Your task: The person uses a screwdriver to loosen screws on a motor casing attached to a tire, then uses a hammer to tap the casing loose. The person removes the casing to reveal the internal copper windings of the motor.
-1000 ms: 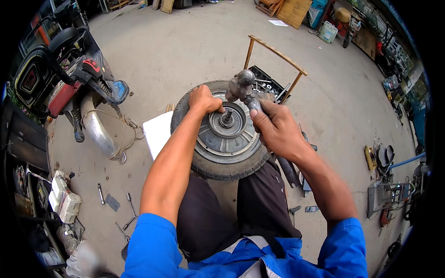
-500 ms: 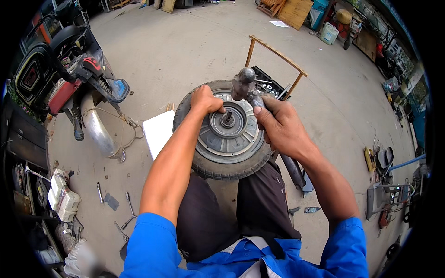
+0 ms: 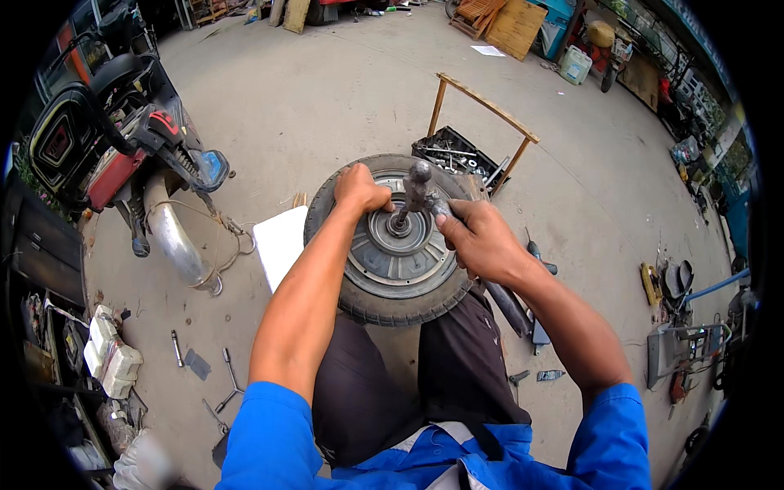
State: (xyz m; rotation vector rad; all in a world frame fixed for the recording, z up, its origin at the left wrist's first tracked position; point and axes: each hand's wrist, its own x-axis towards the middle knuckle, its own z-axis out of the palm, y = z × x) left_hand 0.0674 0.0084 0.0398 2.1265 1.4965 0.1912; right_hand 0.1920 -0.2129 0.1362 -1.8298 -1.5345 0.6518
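Observation:
A tyred hub-motor wheel [image 3: 400,307] lies flat by my knees, its axle [image 3: 399,224] pointing up from the round recess in the middle. My right hand [image 3: 483,237] is closed round a ball-peen hammer [image 3: 416,191], gripping the handle close to the head. The hammer head hangs right over the axle; whether it touches is unclear. Over the far left part of the wheel is my left hand [image 3: 362,189], fingers curled and thumb reaching to the rim of the recess. Anything inside its grip is hidden.
Beyond the wheel stands a black toolbox [image 3: 447,140] of metal parts, beside a wooden frame [image 3: 490,104]. A white board [image 3: 279,245] lies left of the wheel. Further left is a scooter [image 3: 122,155] with a silver cylinder [image 3: 175,237]. A three-armed wrench [image 3: 233,382] lies on the floor.
My right hand has brought the hammer down and slightly left, from above the wheel's right side to over the axle. The left hand stays at the recess, slightly shifted in view.

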